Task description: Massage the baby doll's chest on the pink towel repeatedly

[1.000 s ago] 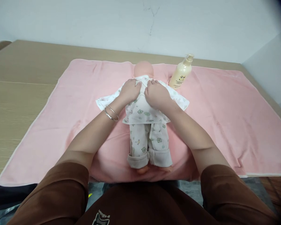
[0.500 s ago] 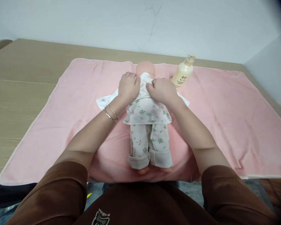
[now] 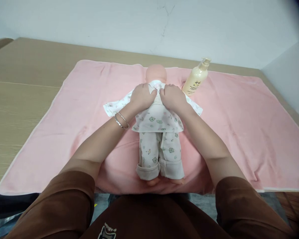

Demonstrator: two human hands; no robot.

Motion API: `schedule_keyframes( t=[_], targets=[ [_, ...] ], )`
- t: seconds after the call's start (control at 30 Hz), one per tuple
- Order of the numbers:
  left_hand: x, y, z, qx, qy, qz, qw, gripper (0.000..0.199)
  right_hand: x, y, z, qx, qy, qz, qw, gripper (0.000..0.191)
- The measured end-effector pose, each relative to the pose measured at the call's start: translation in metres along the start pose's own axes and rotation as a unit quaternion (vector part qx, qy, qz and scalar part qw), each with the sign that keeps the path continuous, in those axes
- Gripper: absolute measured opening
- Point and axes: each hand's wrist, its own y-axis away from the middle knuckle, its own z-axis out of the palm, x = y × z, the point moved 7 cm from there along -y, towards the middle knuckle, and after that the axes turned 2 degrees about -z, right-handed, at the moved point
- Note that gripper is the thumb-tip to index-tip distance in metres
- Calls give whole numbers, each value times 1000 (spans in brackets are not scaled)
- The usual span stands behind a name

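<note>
A baby doll (image 3: 156,73) lies on a pink blanket (image 3: 79,96), its head toward the wall and its feet near the front edge. It wears a white printed top (image 3: 159,119) with spread sleeves and matching trousers (image 3: 149,149) with rolled cuffs. My left hand (image 3: 142,97) is closed on the top at the upper left of the doll's body, thumb pointing inward. On the other side my right hand (image 3: 173,96) grips the same top near the neck. Both thumbs are close to the middle of the fabric. The doll's face cannot be made out.
A pale yellow pump bottle (image 3: 196,78) leans on the blanket right of the doll's head. The wooden table (image 3: 22,73) shows at the left and behind the blanket, with a white wall (image 3: 114,26) beyond.
Both hands have moved slightly down from the collar toward the doll's back or chest, and my left hand has shifted right. The thumbs are now closer together.
</note>
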Motion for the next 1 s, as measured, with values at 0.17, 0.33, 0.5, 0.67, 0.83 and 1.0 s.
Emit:
schedule_keyframes(
  t=[0.17, 0.33, 0.5, 0.67, 0.83, 1.0],
  targets=[
    [2, 6, -2, 24, 10, -17, 1000, 45, 2, -1, -1, 8, -22, -4, 1000, 52],
    [20, 22, 0, 71, -17, 21, 997, 48, 33, -21, 13, -26, -120, 27, 992, 65],
    [9, 9, 1, 19, -8, 3, 1000, 40, 7, -2, 4, -5, -29, 16, 999, 60],
    [3, 3, 2, 64, 14, 2, 998, 33, -17, 12, 0, -19, -2, -32, 999, 58],
    [3, 5, 8, 89, 48, 20, 995, 38, 2, -7, 7, 6, -39, -31, 999, 57],
    [0, 4, 9, 99, 68, 17, 993, 38, 5, -11, 15, 19, -45, -26, 998, 58]
  ],
)
